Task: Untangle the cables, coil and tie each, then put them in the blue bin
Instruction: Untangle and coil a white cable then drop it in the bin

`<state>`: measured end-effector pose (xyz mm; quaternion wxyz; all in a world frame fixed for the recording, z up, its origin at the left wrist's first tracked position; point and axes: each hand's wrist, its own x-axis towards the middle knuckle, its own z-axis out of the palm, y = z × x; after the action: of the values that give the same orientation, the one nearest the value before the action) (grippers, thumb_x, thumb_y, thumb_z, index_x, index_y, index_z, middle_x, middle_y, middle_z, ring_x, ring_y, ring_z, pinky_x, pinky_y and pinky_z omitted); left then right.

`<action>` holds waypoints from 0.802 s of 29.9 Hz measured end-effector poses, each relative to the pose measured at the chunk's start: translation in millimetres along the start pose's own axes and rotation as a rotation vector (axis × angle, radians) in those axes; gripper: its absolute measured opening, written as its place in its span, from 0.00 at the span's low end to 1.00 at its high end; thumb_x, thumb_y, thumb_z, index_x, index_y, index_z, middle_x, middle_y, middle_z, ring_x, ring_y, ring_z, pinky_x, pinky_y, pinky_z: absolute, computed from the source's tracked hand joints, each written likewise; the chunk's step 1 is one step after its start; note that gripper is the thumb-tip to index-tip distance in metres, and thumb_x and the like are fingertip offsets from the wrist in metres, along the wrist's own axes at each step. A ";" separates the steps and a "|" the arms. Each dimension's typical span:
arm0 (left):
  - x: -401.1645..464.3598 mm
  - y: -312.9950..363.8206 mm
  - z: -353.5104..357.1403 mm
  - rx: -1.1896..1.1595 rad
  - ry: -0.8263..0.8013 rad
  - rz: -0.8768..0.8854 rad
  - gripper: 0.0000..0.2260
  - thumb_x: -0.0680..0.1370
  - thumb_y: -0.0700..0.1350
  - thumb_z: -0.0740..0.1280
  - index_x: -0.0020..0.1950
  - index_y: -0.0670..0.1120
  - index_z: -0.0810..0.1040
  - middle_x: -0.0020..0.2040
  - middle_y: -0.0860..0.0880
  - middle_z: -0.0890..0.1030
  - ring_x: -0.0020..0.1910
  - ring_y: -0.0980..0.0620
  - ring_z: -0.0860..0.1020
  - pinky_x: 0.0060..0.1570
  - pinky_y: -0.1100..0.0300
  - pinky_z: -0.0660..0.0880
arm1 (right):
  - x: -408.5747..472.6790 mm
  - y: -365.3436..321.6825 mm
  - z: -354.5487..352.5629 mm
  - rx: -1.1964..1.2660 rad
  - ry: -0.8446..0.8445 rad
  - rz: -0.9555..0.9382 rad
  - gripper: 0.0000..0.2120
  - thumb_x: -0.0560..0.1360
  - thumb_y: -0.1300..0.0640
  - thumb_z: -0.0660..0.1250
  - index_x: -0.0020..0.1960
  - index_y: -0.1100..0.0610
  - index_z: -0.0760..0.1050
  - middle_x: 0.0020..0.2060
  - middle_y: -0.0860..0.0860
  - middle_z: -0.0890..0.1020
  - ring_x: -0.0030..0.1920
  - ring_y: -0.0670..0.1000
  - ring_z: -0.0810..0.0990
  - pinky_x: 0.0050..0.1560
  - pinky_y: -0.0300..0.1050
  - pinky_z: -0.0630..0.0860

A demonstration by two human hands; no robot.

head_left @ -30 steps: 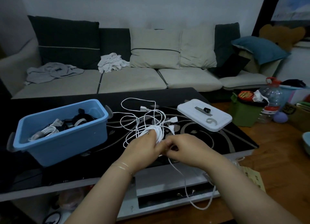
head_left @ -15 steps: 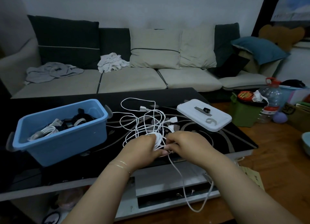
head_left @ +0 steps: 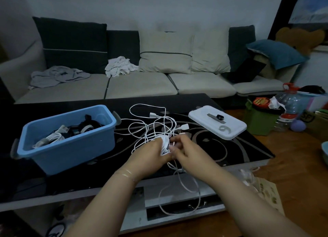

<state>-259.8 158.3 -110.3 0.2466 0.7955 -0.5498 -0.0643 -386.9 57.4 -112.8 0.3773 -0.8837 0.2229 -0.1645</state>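
While the left hand (head_left: 150,155) grips a white cable coil (head_left: 164,144) above the tabletop (head_left: 230,148), the right hand (head_left: 186,152) pinches its strand. Loose cable (head_left: 150,125) sprawls beyond. Blue bin (head_left: 71,144), left: coiled white and black cables (head_left: 71,131) inside. White lid (head_left: 217,122) right.

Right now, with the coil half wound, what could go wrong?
The slack loop hangs off the table edge and could snag as it is drawn in. The white cable on the table is still knotted; winding may tighten it. The coil in the left hand is untied and may spring loose.
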 end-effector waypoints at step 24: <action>-11.4 23.7 -8.7 -0.566 -0.376 0.001 0.22 0.83 0.54 0.51 0.54 0.38 0.74 0.28 0.50 0.74 0.22 0.56 0.68 0.25 0.64 0.66 | 12.9 17.9 -27.7 0.238 -0.040 -0.118 0.06 0.78 0.59 0.65 0.45 0.54 0.79 0.38 0.47 0.80 0.40 0.43 0.77 0.45 0.38 0.73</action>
<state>-281.0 164.9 -93.6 0.3520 0.6695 -0.5462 -0.3600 -393.5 23.2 -106.2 0.4734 -0.8473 0.1421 -0.1941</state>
